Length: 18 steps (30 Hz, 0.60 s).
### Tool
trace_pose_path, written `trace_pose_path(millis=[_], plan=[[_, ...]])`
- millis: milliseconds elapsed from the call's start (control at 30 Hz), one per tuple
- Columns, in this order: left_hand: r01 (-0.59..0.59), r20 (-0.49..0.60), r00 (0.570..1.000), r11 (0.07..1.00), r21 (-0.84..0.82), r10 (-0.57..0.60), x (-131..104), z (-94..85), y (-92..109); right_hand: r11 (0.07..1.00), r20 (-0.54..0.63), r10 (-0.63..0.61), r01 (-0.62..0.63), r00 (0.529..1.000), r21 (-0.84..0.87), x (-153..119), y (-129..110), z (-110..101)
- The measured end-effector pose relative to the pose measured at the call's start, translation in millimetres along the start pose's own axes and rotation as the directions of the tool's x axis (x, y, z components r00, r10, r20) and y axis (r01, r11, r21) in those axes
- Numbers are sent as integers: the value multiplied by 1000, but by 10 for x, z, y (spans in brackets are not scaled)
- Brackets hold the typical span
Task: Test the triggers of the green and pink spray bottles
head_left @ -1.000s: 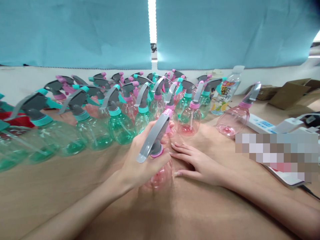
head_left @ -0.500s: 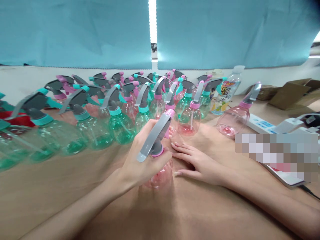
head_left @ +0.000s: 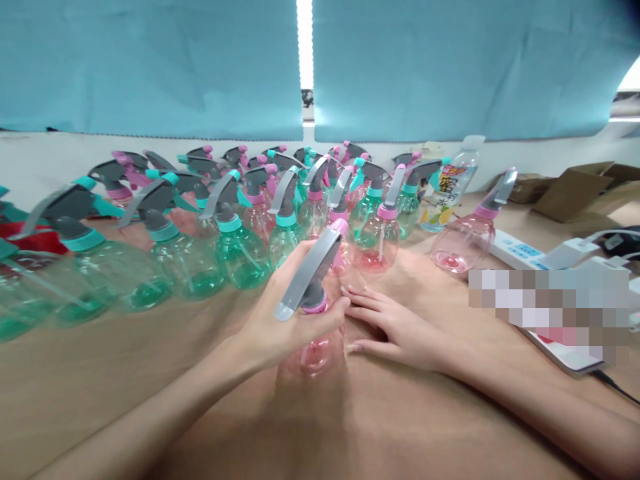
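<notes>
Now we seemingly have the holding step: left hand (head_left: 285,313) wrapped round the pink spray bottle (head_left: 314,357) on the bench (head_left: 400,433), right hand (head_left: 400,327) loosely spread beside; next move likely wants steady grip

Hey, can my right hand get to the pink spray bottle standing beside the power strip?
Probably yes: the right hand looks empty, its fingers spread, and nothing seems to stand between it and that spray bottle.
</notes>
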<state>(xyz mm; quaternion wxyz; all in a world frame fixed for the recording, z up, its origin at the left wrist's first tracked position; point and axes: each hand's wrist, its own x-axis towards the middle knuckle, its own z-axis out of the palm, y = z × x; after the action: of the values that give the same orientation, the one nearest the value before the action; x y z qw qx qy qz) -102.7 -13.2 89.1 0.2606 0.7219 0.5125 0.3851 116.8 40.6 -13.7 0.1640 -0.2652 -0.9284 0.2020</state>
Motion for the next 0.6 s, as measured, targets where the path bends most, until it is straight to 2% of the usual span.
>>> trace_pose_path(millis=[67, 200, 267, 400, 600], plan=[[-1, 16, 1000, 1000, -15, 2, -3, -15, 5, 1000, 3, -1, 1, 1000, -7, 0, -1, -3], [47, 168, 986, 988, -145, -22, 0, -60, 43, 1000, -16, -6, 6, 1000, 5, 0, 3, 1], [75, 205, 978, 975, -209, -31, 9, -77, 54, 1000, -22, -13, 13, 1000, 6, 0, 6, 3], [73, 163, 986, 971, -229, -36, 27, -79, 41, 1000, -5, -6, 6, 1000, -4, 0, 4, 0], [21, 121, 993, 994, -111, -7, 9, -31, 14, 1000, 0, 1, -1, 1000, -14, -7, 8, 11]])
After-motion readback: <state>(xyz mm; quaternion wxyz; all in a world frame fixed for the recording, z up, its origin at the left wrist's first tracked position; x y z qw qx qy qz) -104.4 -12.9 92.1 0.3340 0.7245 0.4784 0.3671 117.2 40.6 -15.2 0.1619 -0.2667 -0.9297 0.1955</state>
